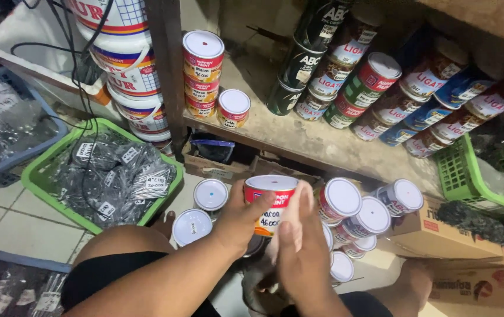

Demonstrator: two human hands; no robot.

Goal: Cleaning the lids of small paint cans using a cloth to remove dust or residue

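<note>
Presently held up at centre frame: one small paint can point(270, 202), cylindrical, white flat lid, red band at the top of its label, paler band below with handwritten marking (not transcribed). Upright, tilted slightly away from the camera. Raised above a cluster of like cans on the floor, just in front of the wooden shelf point(316, 144).

Left hand point(241, 218): reaching in from lower left, forearm bare, fingers wrapped round the left side of the can, thumb across the front near the top. Closed on the can.

Right hand point(300, 249): coming up from below, back of the hand toward the camera, fingers extended upward along the right side of the can, touching the label. Pressed flat against the can, sharing the hold with the left.

Surroundings, noted in order:
- Floor cans point(357, 214), white-lidded, lying and standing just right of the held can; two more white lids point(211, 194) just left of it.
- Stack of three matching red-labelled cans point(202, 73) on the shelf at upper left, a single shorter can point(233, 108) beside it.
- Leaning rows of mixed cans point(381, 94) (black, green, blue, brown labels) further right on the shelf.
- Green basket point(46, 176) of dark bagged goods on the tiled floor at left; blue basket point(5, 167) behind it.
- Large white buckets point(128, 64) stacked beside the shelf post.
- Cardboard boxes point(445, 238) at lower right.
</note>
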